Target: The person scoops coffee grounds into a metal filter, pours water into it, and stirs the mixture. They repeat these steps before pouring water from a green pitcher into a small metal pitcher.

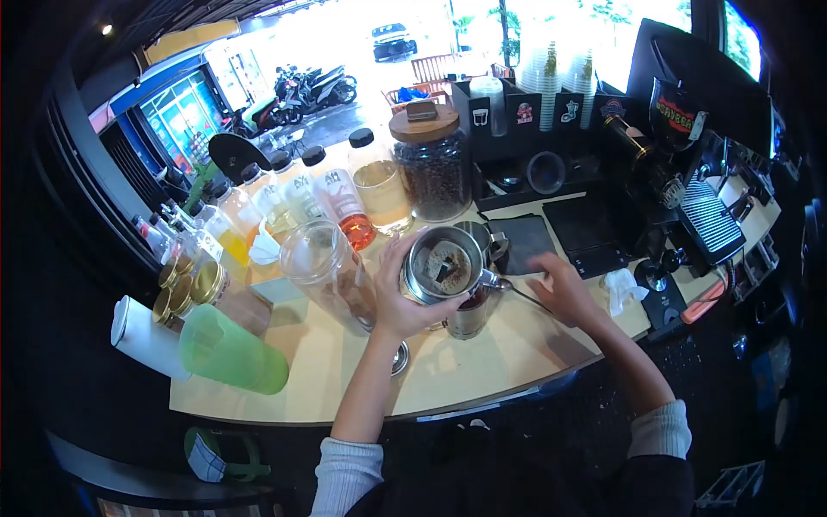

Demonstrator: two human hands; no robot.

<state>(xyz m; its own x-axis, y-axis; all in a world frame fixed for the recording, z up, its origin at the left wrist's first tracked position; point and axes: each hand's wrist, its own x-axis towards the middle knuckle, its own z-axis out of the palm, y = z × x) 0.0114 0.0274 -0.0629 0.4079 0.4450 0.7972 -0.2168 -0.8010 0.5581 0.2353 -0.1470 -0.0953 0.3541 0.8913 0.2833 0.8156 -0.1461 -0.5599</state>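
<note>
Near the middle of the counter, my left hand (pixel 403 297) is wrapped round a round metal cup (pixel 441 264) with dark liquid and some foam inside. A thin spoon (pixel 521 295) slants from the cup's right side toward my right hand (pixel 564 291), whose fingers are bent near its handle; whether they grip it is unclear. Partly beneath the cup stands a glass (pixel 468 320) with dark contents. A large clear pitcher (pixel 320 258) is just left of my left hand.
Bottles (pixel 336 189) and a wooden-lidded jar of dark beans (pixel 431 168) line the counter's back. A green tumbler (pixel 233 349) stands left. At right are a black tray (pixel 586 233), a white cloth (pixel 624 290), a grinder (pixel 674 116) and a coffee machine (pixel 713 220).
</note>
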